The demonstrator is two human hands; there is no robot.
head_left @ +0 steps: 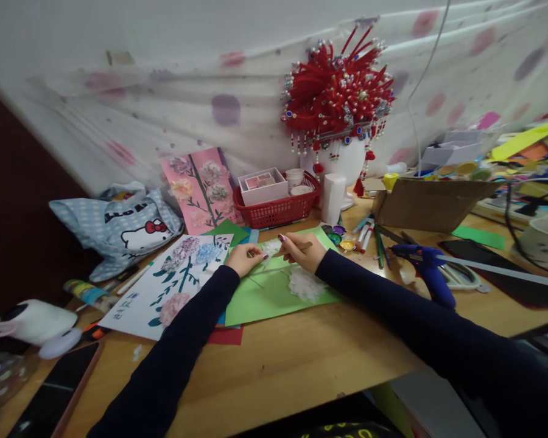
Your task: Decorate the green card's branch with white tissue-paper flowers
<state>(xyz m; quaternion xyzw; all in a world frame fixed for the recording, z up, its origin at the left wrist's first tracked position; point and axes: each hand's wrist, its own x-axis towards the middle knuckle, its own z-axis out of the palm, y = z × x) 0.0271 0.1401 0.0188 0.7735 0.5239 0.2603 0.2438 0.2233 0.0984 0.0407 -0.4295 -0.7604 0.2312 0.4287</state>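
- Wooden table (301, 365) edge sat closest, with two dark sleeves reaching out over it toward the middle.
- Left hand (244, 258) lay on the top edge of the green paper (265, 295), fingers curled and pinching at a small white fluffy flower (270, 246); it seemed to be holding the paper so it would not slide.
- Right hand (304, 250) was just beside it, fingers pinched around a thin brown stick (305, 246) that pointed at that same flower, maybe so the small bits could be pushed without sticky fingers.
- Another white fluffy flower (305, 284) already sat lower down on the green paper.
- Finished flower picture (173, 283) lay flat to the left, touching the green paper, maybe to look at and copy.
- Blue glue gun (432, 271) rested near on the right, easy to grab.
- Red basket (278, 210) with a white box stood behind, and pens (374, 234) lay near the little paint pots (340, 237).
- Big red beaded headpiece (338, 91) stood at the back, out of the way.
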